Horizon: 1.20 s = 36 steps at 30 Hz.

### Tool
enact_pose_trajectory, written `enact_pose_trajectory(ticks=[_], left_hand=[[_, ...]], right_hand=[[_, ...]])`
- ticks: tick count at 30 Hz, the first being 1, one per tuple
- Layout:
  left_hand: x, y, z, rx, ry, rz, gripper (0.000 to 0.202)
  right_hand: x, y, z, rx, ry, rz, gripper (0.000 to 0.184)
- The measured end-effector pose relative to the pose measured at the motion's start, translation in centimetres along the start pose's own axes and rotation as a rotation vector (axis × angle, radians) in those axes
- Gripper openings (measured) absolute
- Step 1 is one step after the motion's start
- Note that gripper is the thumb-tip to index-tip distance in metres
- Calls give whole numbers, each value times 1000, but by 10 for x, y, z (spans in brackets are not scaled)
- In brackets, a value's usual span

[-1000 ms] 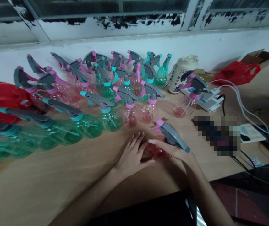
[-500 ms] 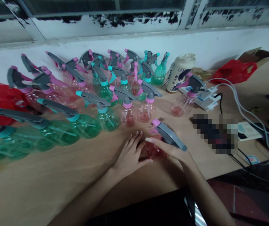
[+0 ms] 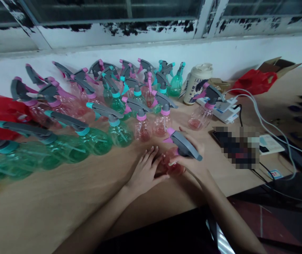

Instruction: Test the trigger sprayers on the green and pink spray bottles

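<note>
A clear pink spray bottle [image 3: 170, 165] with a grey and pink trigger head stands upright at the table's near edge. My right hand [image 3: 193, 162] is closed round its neck under the trigger head, thumb at the front and fingers partly hidden behind. Fingers stretched out, my left hand [image 3: 143, 173] lies open at the bottle's left side. Its thumb and index finger reach to the lower body; whether they press on it I cannot tell. Just behind stand two more pink spray bottles [image 3: 143, 130] and a green spray bottle [image 3: 120, 134].
Several more green and pink spray bottles fill the table's left and back. A paper coffee cup [image 3: 197, 83], a lone pink spray bottle [image 3: 200, 116], a blurred-out dark object [image 3: 234, 150], white cables [image 3: 258, 109] and a red bag [image 3: 254, 81] lie to the right. Another red bag [image 3: 0, 113] sits far left.
My right hand has shifted from over the pink bottle's front to round its neck, its fingers now behind the trigger head. My left hand stays nearly in place. The view has shifted slightly.
</note>
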<state>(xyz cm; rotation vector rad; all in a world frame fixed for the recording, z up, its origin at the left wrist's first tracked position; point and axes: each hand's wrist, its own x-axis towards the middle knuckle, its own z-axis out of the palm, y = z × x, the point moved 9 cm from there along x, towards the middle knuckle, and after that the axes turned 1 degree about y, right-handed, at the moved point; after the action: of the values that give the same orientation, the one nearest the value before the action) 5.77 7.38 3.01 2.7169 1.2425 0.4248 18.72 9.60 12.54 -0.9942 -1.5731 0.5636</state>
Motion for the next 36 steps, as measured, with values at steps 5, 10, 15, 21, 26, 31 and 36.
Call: enact_pose_trajectory(ticks=[5, 10, 15, 21, 26, 31, 36], left_hand=[[1, 2, -2, 22, -9, -4, 71], [0, 2, -3, 11, 12, 2, 70], [0, 1, -1, 18, 22, 11, 66], [1, -1, -4, 39, 53, 1, 48], [0, -1, -8, 59, 83, 0, 46], [1, -1, -11, 85, 97, 12, 47], [1, -4, -11, 106, 99, 13, 47]], right_hand=[[-5, -2, -4, -78, -30, -18, 54], [-34, 13, -5, -128, -39, 139, 68], [-66, 18, -10, -267, 103, 202, 66], [-70, 23, -18, -398, 129, 185, 60], [-58, 38, -38, -430, 106, 219, 57], [-32, 50, -68, -571, 108, 159, 57], [1, 66, -83, -664, 82, 100, 60]])
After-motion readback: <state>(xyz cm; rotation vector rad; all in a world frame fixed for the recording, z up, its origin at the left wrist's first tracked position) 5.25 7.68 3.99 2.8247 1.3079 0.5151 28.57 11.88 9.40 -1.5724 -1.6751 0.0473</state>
